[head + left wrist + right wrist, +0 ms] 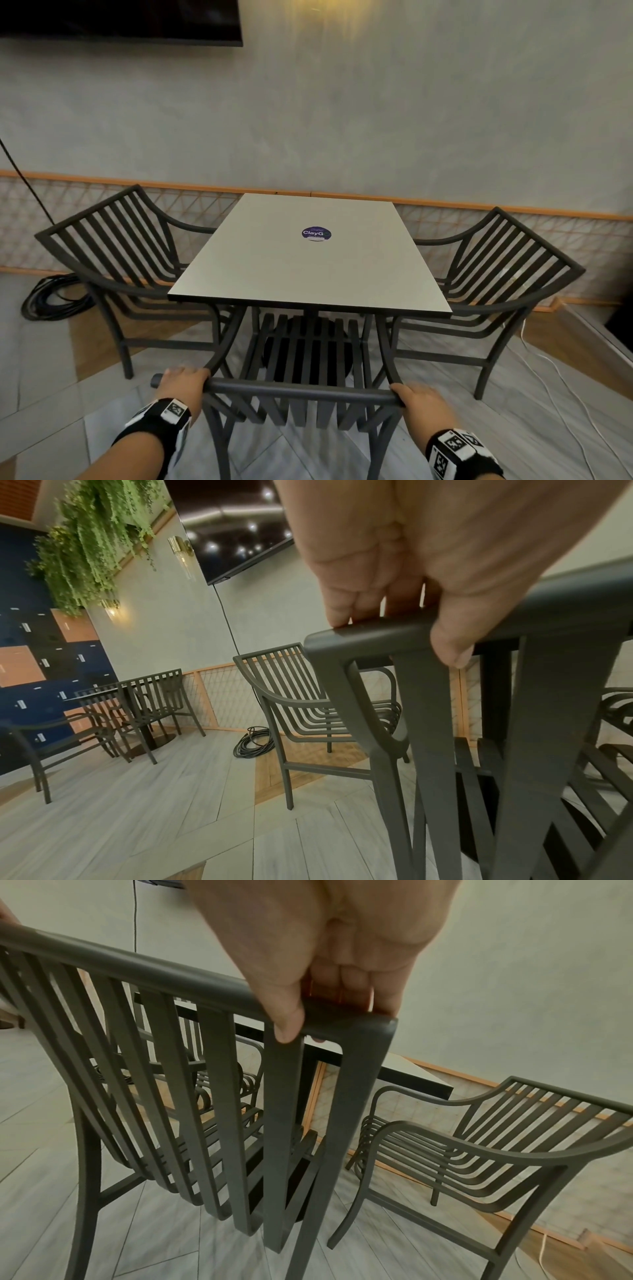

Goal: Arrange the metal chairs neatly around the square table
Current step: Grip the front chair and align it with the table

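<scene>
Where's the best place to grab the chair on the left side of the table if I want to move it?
Take the left chair by the top rail of its slatted back, coming from behind, on the side away from the table. That rail is a bare bar with room for both hands. The near chair is held just that way, left hand and right hand at its ends.

Round dark-blue sticker [316, 233] on table [274, 274] top, near centre, toward far edge: white letters "ClayG" readable; smaller lines above and below too small to read. Wristband markers: patterns only, no text.
</scene>
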`<state>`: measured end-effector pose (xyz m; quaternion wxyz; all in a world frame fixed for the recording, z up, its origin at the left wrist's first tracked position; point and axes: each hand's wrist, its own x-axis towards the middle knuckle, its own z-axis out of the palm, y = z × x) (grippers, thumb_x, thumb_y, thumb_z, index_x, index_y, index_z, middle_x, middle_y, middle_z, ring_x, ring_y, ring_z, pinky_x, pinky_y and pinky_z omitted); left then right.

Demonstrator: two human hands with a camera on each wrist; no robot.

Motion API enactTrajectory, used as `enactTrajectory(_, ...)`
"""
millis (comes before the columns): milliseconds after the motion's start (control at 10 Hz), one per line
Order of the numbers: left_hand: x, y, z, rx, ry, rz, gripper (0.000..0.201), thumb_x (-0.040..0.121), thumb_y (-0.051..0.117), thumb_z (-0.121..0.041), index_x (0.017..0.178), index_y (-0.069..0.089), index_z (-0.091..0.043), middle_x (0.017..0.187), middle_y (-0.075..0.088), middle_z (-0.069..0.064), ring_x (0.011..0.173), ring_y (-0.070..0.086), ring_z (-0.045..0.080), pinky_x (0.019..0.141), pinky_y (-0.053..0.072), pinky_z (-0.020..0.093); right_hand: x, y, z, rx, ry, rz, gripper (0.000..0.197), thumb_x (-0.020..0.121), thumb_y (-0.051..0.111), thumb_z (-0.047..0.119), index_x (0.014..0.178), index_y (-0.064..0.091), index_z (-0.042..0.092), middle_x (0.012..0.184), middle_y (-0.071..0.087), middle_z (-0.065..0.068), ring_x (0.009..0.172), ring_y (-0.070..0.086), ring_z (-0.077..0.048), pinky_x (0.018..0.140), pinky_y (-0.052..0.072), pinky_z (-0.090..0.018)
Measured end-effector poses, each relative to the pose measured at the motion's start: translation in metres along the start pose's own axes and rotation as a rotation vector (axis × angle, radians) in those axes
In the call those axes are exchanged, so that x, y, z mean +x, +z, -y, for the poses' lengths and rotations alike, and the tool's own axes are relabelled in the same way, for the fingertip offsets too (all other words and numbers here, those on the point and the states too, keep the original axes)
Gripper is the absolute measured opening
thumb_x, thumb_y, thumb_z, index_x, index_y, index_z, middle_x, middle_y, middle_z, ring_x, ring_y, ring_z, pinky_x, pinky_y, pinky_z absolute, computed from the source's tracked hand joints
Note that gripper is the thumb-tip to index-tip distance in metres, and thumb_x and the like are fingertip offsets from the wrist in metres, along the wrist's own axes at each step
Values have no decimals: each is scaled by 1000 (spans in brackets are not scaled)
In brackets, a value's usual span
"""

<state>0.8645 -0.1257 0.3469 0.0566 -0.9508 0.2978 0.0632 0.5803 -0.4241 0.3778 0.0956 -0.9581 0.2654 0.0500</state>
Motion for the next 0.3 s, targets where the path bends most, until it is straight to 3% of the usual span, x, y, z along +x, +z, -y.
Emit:
enactTrajectory(200, -7, -5, -3, -60, 12, 25, 42, 93, 45, -16, 133, 42, -27, 136, 50, 1, 129, 42, 20, 112, 33, 33, -8, -8, 0, 26, 16, 59, 48, 99, 39, 18, 144, 26, 27, 152, 32, -1, 139, 26, -19, 116, 17, -31)
enactTrajectory(300, -13, -10, -8, -107, -20, 88, 53, 94, 45, -14, 144, 29, -24, 150, 35, 3, 143, 25, 25, 120, 23, 39, -13, -18, -2, 39, 55, 92, 52, 98, 43, 22, 145, 21, 28, 156, 23, 1, 143, 17, -19, 117, 13, -32)
